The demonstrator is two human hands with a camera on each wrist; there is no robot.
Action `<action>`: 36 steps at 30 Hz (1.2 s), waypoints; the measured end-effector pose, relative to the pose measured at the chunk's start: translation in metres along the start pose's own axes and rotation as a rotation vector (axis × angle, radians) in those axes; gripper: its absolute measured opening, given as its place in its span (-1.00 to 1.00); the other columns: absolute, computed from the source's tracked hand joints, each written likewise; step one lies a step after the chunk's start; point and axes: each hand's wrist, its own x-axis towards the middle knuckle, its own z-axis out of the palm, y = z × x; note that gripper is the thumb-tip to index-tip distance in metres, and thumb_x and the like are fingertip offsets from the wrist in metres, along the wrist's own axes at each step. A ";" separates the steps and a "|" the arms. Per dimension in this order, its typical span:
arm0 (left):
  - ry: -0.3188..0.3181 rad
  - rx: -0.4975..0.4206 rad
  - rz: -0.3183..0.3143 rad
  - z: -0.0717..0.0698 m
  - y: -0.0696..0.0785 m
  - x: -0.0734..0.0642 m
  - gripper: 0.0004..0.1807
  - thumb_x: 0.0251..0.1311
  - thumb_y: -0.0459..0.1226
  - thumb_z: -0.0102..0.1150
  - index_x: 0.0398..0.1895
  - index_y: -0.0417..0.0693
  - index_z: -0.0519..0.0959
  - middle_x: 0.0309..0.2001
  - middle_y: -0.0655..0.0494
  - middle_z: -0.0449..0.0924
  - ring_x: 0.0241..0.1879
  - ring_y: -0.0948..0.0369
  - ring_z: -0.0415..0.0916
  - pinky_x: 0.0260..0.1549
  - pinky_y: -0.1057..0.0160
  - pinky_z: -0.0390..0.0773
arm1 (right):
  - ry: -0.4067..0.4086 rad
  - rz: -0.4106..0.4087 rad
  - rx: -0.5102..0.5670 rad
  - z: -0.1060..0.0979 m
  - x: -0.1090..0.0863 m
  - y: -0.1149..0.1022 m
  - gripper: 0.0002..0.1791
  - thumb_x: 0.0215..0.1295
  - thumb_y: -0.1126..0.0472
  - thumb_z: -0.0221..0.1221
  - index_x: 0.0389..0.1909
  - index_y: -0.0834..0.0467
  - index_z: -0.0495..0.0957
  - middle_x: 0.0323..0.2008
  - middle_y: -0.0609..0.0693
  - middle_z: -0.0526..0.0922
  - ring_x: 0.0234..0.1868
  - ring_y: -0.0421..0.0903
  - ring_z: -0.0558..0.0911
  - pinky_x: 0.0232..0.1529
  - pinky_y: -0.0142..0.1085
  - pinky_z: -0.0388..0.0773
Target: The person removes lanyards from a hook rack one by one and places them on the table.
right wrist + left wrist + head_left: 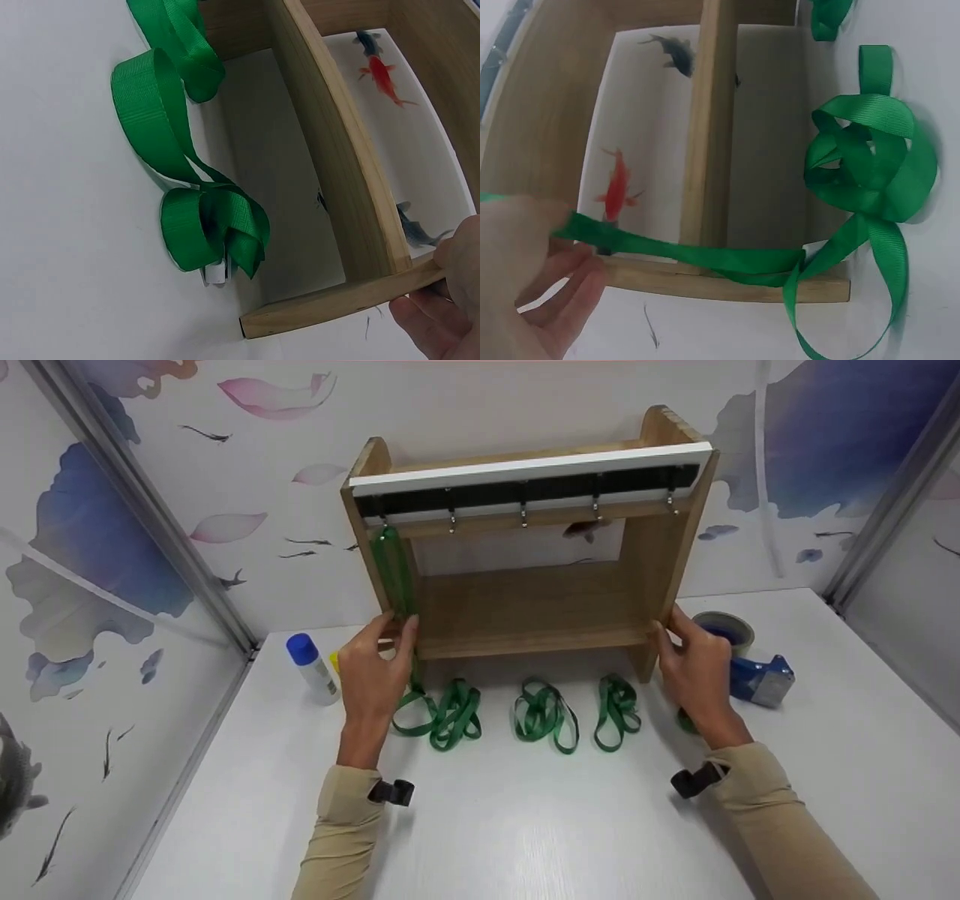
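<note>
A wooden shelf rack (525,619) stands at the back of the white table, with a row of small metal hooks (524,514) under its top front strip. My left hand (373,679) grips the rack's left side panel low down. A green ribbon (394,570) hangs from the leftmost hook and runs down past that hand to loops on the table; whether the fingers also pinch it is hard to tell. On the other side my right hand (699,671) holds the right side panel between thumb and fingers. Its grip is partly cut off in the right wrist view.
Loosely coiled green ribbons (455,714) lie in front of the rack, with others (544,714) farther right. A glue stick (312,667) with a blue cap stands at left. Behind my right hand are a tape roll (739,630) and a blue tape dispenser (765,682).
</note>
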 end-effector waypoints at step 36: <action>0.241 -0.523 0.252 -0.049 0.021 0.017 -0.73 0.41 -0.56 0.27 -0.04 -0.11 0.85 -0.07 -0.02 0.79 0.01 0.08 0.80 0.16 0.26 0.77 | 0.007 -0.010 0.028 0.001 0.001 0.004 -0.50 0.62 0.22 0.23 0.50 0.09 0.53 0.30 0.24 0.69 0.30 0.23 0.72 0.07 0.17 0.75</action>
